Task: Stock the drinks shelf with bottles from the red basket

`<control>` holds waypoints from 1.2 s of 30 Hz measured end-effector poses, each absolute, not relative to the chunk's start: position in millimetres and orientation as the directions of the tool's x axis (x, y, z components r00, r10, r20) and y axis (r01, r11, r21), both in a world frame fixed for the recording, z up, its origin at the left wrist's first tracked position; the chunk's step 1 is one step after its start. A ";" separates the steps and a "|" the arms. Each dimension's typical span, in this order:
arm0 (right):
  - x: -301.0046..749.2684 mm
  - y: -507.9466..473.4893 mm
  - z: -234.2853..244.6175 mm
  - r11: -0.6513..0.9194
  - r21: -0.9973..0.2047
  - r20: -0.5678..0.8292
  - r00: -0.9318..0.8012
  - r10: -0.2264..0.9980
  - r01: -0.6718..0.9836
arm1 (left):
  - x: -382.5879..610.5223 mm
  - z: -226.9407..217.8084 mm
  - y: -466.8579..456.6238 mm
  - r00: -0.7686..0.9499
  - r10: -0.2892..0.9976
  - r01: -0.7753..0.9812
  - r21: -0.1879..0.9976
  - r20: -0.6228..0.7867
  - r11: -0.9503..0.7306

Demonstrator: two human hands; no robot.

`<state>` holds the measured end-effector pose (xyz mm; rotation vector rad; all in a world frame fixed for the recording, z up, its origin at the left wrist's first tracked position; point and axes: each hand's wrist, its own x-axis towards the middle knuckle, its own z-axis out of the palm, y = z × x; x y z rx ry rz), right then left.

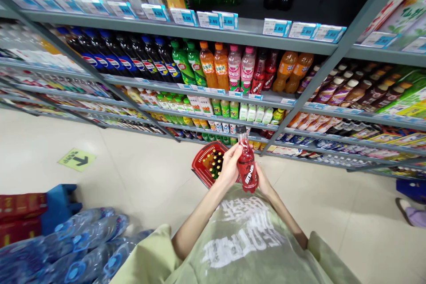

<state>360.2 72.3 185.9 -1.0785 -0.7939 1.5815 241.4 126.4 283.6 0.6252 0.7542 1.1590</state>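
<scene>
A red drink bottle (246,164) with a black cap stands upright in front of my chest, held between both hands. My left hand (229,166) is wrapped round its left side, fingers closed on the upper body. My right hand (262,182) grips it from behind and the right, mostly hidden by the bottle. Just beyond the hands, a red shopping basket (203,159) sits on the floor with several dark bottles with yellow caps inside.
Long grey shelves (233,31) full of soft-drink bottles run across the view, price tags on their edges. Shrink-wrapped packs of water bottles (66,248) and red crates (20,213) lie at lower left. A yellow floor arrow sticker (76,159) marks the pale tiles. Another person's foot (412,215) shows at right.
</scene>
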 end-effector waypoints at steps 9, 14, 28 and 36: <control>406.1 98.8 265.4 0.127 -0.992 0.129 0.230 0.965 0.024 | 233.7 254.4 119.2 0.258 0.955 -0.322 0.919 -0.148 0.230; 409.2 103.7 302.1 0.123 -0.974 0.119 -0.030 0.992 0.188 | 232.9 250.1 112.5 0.359 0.926 -0.204 0.959 -0.116 0.199; 407.8 92.6 326.5 0.136 -0.930 0.098 -0.127 0.987 0.341 | 229.6 252.3 117.5 0.367 0.929 -0.174 0.979 -0.038 0.109; 424.3 100.6 349.8 0.261 -0.903 0.304 0.077 0.950 0.342 | 230.2 251.4 121.5 0.362 0.932 -0.201 0.976 -0.001 0.079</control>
